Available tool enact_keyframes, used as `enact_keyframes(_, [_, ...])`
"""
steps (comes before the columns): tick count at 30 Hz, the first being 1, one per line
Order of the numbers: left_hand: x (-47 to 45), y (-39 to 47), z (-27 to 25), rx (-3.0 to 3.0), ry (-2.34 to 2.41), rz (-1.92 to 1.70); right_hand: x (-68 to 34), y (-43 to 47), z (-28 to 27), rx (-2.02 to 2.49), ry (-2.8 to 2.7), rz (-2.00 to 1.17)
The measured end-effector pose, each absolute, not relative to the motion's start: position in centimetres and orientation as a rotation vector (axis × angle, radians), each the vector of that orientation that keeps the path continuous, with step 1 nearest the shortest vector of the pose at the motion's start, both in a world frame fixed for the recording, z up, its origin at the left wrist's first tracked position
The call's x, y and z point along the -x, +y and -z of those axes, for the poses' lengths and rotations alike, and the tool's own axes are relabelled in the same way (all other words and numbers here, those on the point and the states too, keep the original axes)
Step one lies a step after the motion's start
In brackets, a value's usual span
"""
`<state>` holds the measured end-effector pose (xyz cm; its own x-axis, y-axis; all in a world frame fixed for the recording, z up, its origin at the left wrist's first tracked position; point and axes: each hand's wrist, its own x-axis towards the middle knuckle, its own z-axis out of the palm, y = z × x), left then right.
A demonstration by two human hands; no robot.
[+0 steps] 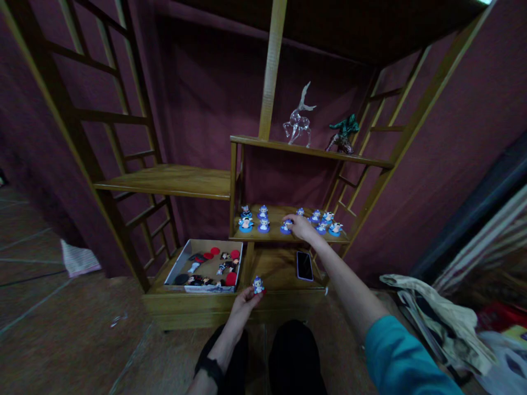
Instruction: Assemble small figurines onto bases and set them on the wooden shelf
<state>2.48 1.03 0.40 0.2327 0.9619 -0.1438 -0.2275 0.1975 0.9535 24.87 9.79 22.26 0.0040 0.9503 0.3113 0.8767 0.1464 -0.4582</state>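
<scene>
My left hand (244, 303) is closed around the base of a small purple-and-white figurine (258, 285), held upright in front of the lowest shelf. A bit of red shows under that figurine, at my fingertips. On the small middle shelf, my right hand (301, 226) reaches in from the right, its fingers closed on another purple-and-white figurine (285, 226) near the shelf's front. To its left stand two figurines on purple bases, such as the front figurine (264, 225), and a figurine on a blue base (246, 225). Several more, including a blue-based figurine (335, 229), stand to its right.
A cardboard box (175, 269) with loose figures and red discs sits on the lowest level at left. A phone (304, 266) lies at right. Above stand a clear deer ornament (298, 122) and a dark green figure (344, 134). Wooden uprights (272, 71) frame the shelves.
</scene>
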Motion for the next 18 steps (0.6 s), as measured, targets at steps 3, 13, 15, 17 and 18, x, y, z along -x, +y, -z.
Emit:
enact_keyframes(3, [-2.5,1.0,-0.6,-1.006,0.956,-1.036,-24.6,9.3,-22.2,1.774,-1.887,-0.174])
enact_keyframes(13, [-2.0,0.9,-1.1,-1.011,0.938,-0.999,-24.5,8.8,-21.4,1.664,-1.862,-0.117])
enact_keyframes(15, [-1.9,1.0,-1.1,-1.024,0.945,-0.978,-24.7,9.0,-21.4,1.644,-1.879,-0.13])
enact_keyframes(17, [-1.9,1.1,-1.1,-1.024,0.959,-0.988,-25.0,9.3,-21.4,1.624,-1.896,-0.141])
enact_keyframes(18, [-2.0,1.1,-1.1,-1.027,0.958,-0.994,-25.2,9.4,-21.4,1.612,-1.905,-0.151])
